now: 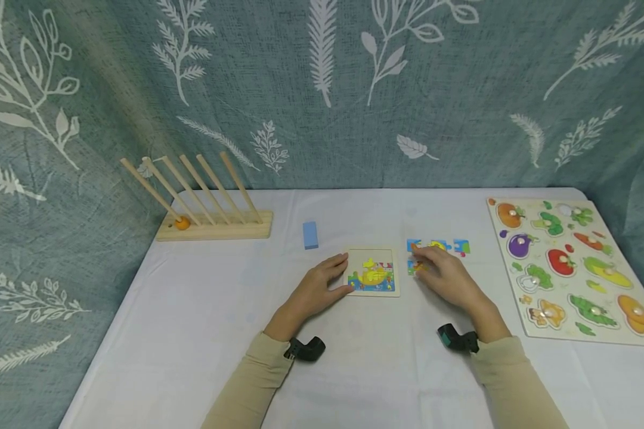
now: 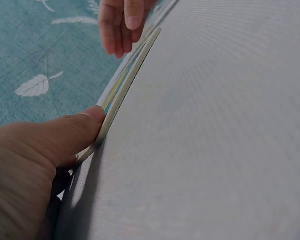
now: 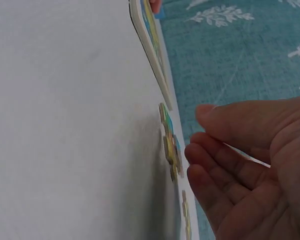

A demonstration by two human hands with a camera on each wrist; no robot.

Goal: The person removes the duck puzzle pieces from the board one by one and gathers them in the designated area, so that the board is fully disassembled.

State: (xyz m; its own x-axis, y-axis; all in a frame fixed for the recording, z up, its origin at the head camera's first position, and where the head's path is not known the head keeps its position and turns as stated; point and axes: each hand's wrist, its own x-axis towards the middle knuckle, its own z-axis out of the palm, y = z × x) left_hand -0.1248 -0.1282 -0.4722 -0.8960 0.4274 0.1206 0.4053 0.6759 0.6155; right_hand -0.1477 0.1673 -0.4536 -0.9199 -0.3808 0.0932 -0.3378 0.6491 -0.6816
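A small square jigsaw puzzle board [image 1: 359, 255] lies on the table, its lower part filled with a yellow duck-like picture and its upper part bare wood. My left hand [image 1: 313, 291] holds it at the left side, with the thumb [image 2: 85, 125] on the near left corner. Several loose jigsaw pieces [image 1: 461, 246] lie to the right of the board. Over them hovers my right hand [image 1: 449, 281], partly hiding them. In the right wrist view its fingers [image 3: 225, 155] are loosely bent, with nothing between them and the thumb, close beside the pieces [image 3: 169, 142].
Behind the board lies a blue block [image 1: 310, 236]. A wooden peg stand [image 1: 220, 231] with an orange bead [image 1: 182, 223] is at the back left. A vegetable knob puzzle [image 1: 563, 295] covers the right side of the table. A patterned curtain [image 1: 354, 137] hangs behind.
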